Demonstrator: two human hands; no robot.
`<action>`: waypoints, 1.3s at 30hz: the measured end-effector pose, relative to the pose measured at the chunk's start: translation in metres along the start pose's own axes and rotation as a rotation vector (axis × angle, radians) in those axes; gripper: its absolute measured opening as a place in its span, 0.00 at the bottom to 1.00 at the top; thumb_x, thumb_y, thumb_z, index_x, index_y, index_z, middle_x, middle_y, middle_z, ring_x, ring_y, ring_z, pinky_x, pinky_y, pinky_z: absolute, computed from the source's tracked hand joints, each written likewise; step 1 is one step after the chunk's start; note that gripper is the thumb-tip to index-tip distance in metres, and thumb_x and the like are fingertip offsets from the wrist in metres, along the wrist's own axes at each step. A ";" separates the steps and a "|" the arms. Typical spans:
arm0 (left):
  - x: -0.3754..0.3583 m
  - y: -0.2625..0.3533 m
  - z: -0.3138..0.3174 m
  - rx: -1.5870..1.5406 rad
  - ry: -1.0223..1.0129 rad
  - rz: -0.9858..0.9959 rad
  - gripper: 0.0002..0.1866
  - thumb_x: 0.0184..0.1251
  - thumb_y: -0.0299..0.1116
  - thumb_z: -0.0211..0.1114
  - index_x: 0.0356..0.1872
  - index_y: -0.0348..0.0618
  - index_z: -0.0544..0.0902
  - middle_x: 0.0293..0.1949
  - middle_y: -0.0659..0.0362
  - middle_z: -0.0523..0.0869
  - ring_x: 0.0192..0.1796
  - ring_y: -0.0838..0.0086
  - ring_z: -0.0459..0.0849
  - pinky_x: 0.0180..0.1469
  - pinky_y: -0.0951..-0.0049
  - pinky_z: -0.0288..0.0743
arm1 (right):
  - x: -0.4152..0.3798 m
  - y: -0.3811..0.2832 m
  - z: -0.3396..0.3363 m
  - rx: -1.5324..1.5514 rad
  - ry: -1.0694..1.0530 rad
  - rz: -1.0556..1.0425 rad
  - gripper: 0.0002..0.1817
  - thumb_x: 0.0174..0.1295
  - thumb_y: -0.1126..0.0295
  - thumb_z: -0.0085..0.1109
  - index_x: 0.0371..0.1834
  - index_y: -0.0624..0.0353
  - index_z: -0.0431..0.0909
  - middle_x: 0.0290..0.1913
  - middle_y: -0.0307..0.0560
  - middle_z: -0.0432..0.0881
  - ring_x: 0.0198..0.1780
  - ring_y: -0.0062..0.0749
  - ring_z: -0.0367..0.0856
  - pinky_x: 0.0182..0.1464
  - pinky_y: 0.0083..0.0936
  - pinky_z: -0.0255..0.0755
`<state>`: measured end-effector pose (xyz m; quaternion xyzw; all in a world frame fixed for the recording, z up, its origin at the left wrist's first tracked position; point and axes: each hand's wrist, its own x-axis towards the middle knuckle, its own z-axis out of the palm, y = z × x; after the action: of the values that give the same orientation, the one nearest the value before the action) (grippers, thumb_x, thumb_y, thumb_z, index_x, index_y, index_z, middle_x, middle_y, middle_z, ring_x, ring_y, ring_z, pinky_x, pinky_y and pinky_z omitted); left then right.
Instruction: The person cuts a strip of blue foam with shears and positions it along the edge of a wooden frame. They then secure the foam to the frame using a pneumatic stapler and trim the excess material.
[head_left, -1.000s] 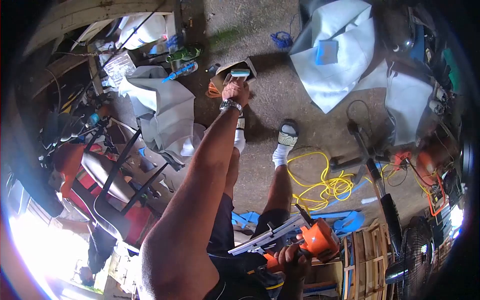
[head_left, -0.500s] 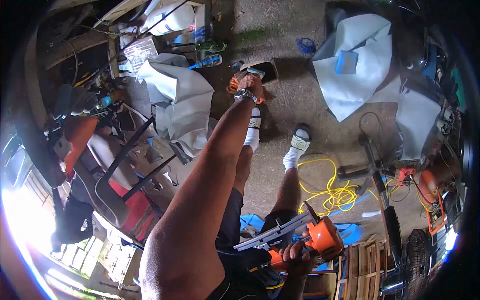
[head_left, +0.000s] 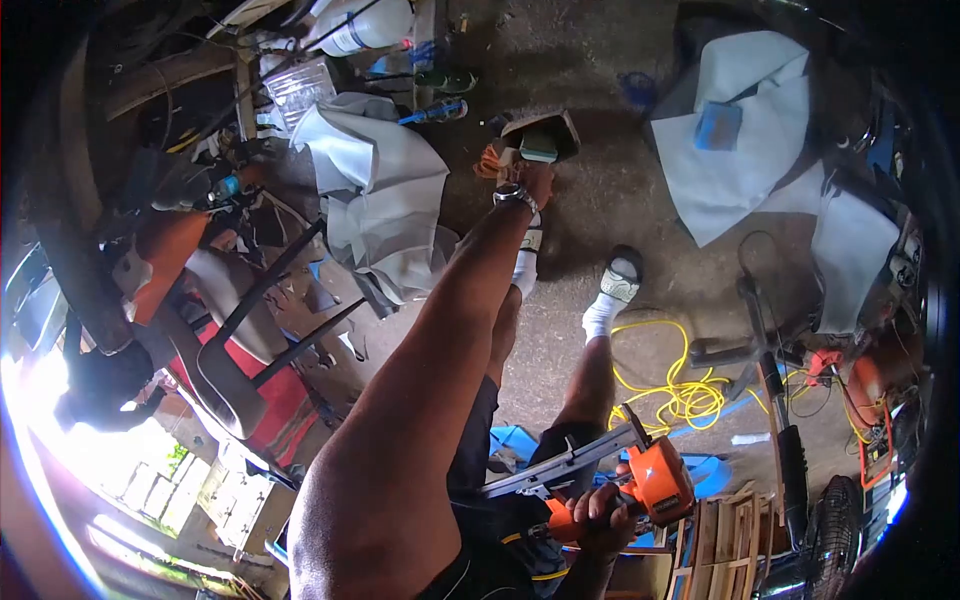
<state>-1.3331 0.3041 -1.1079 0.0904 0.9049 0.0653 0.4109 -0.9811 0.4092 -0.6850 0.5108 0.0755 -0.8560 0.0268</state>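
Observation:
My left hand [head_left: 537,183], with a wristwatch [head_left: 514,195] on the wrist, reaches far down to an open cardboard box [head_left: 560,124] on the concrete floor. Its fingertips are on a small teal box [head_left: 538,148] that sits in the opening of the cardboard box. Close to my body, my right hand [head_left: 600,512] grips an orange power stapler [head_left: 657,478], whose long grey magazine [head_left: 565,465] points left. My two feet [head_left: 620,280] in white socks and sandals stand just below the cardboard box.
Crumpled grey sheets lie left [head_left: 385,190] and right [head_left: 740,150] of the box, the right one bearing a blue block [head_left: 718,125]. A yellow cable [head_left: 670,385] coils by my right foot. An upturned black-framed chair [head_left: 250,340], a fan [head_left: 830,540], a wooden pallet [head_left: 730,540] and tool clutter surround me.
My left hand has carried the small teal box down into the cardboard box's opening. The view has shifted, so the floor things sit further right. The stapler has stayed in my right hand.

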 end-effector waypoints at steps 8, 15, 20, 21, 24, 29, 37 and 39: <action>0.003 0.020 -0.015 0.148 0.077 -0.024 0.18 0.67 0.39 0.57 0.55 0.49 0.83 0.55 0.50 0.85 0.60 0.60 0.82 0.60 0.57 0.76 | 0.002 -0.006 0.005 -0.032 0.010 -0.010 0.21 0.66 0.48 0.58 0.36 0.57 0.71 0.30 0.38 0.74 0.33 0.34 0.77 0.48 0.41 0.69; -0.022 -0.003 -0.036 -0.199 0.266 0.032 0.16 0.61 0.35 0.60 0.50 0.55 0.83 0.41 0.50 0.88 0.44 0.50 0.86 0.49 0.53 0.79 | -0.004 -0.011 0.021 -0.076 0.085 -0.128 0.22 0.67 0.53 0.57 0.52 0.60 0.68 0.30 0.41 0.73 0.33 0.36 0.77 0.46 0.43 0.71; -0.041 -0.033 -0.047 -0.140 0.313 0.119 0.12 0.64 0.39 0.59 0.46 0.58 0.83 0.40 0.53 0.88 0.43 0.52 0.87 0.47 0.53 0.80 | -0.012 -0.012 0.011 -0.098 0.004 -0.132 0.30 0.67 0.58 0.55 0.67 0.59 0.59 0.31 0.42 0.74 0.31 0.36 0.77 0.45 0.44 0.71; -0.046 -0.031 -0.048 -0.083 0.320 0.122 0.11 0.65 0.41 0.59 0.46 0.58 0.83 0.39 0.54 0.88 0.43 0.53 0.87 0.46 0.53 0.80 | -0.012 -0.014 0.012 -0.098 0.003 -0.135 0.31 0.67 0.59 0.55 0.69 0.59 0.58 0.31 0.43 0.74 0.31 0.36 0.77 0.45 0.44 0.71; -0.049 -0.023 -0.042 0.067 0.326 0.178 0.12 0.68 0.45 0.58 0.46 0.58 0.83 0.39 0.54 0.88 0.43 0.55 0.88 0.45 0.55 0.81 | -0.011 -0.018 0.019 -0.094 0.032 -0.130 0.32 0.67 0.60 0.54 0.71 0.59 0.56 0.31 0.43 0.74 0.31 0.36 0.78 0.46 0.44 0.71; -0.040 0.005 -0.030 0.255 0.237 0.263 0.16 0.68 0.44 0.60 0.53 0.53 0.80 0.42 0.53 0.88 0.43 0.59 0.88 0.44 0.54 0.81 | -0.005 -0.010 0.001 -0.056 0.009 -0.106 0.37 0.67 0.60 0.55 0.75 0.57 0.49 0.31 0.43 0.73 0.31 0.36 0.77 0.47 0.46 0.71; 0.019 0.004 -0.001 0.103 0.022 0.118 0.23 0.76 0.42 0.43 0.63 0.44 0.75 0.65 0.46 0.77 0.67 0.53 0.75 0.66 0.55 0.70 | -0.003 -0.008 -0.012 -0.084 -0.011 -0.069 0.20 0.64 0.55 0.58 0.43 0.63 0.70 0.31 0.42 0.73 0.32 0.37 0.77 0.49 0.44 0.70; 0.027 0.008 -0.006 0.172 -0.044 0.112 0.24 0.76 0.43 0.42 0.61 0.41 0.76 0.64 0.46 0.78 0.67 0.52 0.75 0.67 0.56 0.69 | 0.000 -0.014 0.000 -0.050 0.058 -0.063 0.20 0.64 0.56 0.58 0.44 0.64 0.70 0.31 0.42 0.73 0.33 0.37 0.77 0.50 0.45 0.69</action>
<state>-1.3538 0.3175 -1.1224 0.1769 0.8915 0.0083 0.4170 -0.9826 0.4230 -0.6831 0.5320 0.1137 -0.8390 0.0105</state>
